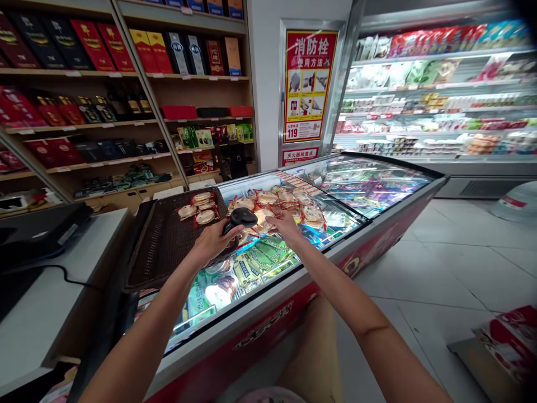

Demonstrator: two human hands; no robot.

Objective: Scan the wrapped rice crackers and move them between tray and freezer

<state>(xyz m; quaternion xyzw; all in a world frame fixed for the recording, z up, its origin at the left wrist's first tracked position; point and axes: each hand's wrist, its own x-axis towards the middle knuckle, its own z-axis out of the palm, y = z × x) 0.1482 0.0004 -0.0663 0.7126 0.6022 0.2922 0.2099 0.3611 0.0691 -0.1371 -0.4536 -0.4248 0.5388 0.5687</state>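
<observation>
A black handheld barcode scanner (244, 217) is in my left hand (213, 243), its fingers wrapped round the handle. The scanner's head points right, towards a brightly lit clear packet of round flat cakes (263, 217). My right hand (287, 226) pinches that packet at its right edge. Around it, several similar packets with red ties (312, 215) lie on the glass top of a chest freezer (268, 254). Left of them, a dark brown woven tray (161, 238) rests over the freezer's end, holding several more cake packets (202, 199) at its far right corner.
A counter (90, 268) with a black device (42, 232) stands at the left. Shelves of boxed goods (188, 75) rise behind the freezer. A fire hydrant sign (310, 84) hangs on the wall. Right of it stands an open chilled display (436, 112). Tiled floor (419, 263) lies right of the freezer.
</observation>
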